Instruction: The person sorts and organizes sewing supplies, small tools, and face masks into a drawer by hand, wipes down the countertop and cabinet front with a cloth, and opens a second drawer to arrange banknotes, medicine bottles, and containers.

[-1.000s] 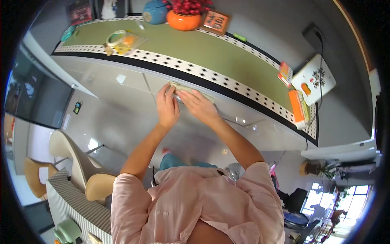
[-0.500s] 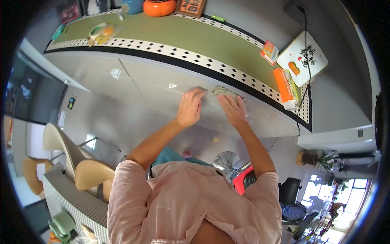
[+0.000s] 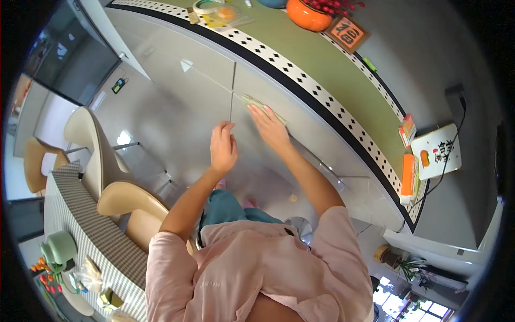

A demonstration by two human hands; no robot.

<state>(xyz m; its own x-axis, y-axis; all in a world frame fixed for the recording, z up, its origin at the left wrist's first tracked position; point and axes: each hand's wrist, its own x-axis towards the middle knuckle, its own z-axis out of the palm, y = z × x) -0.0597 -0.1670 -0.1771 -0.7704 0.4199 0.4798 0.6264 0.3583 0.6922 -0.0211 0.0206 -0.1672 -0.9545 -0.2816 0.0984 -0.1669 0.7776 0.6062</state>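
My right hand (image 3: 271,129) presses a folded pale green cloth (image 3: 258,102) against the glossy white cabinet front (image 3: 316,126), close to the seam between two doors. Its fingers lie along the cloth, and part of the cloth is hidden beneath them. To the left and lower down is my left hand (image 3: 223,149), with nothing in it. Its fingers are loosely bent and apart from the cloth; whether they touch the cabinet I cannot tell.
On the green runner (image 3: 322,70) above stand an orange pumpkin pot (image 3: 308,15), a framed sign (image 3: 347,33), an orange-and-white box (image 3: 409,177) and a white board (image 3: 437,151) with a cable. Chairs (image 3: 96,150) and a checked-cloth table (image 3: 88,214) are at left.
The view has turned and shifted along the cabinet. My right hand has slid the cloth left to the door seam. My left hand has dropped lower, farther from the counter edge.
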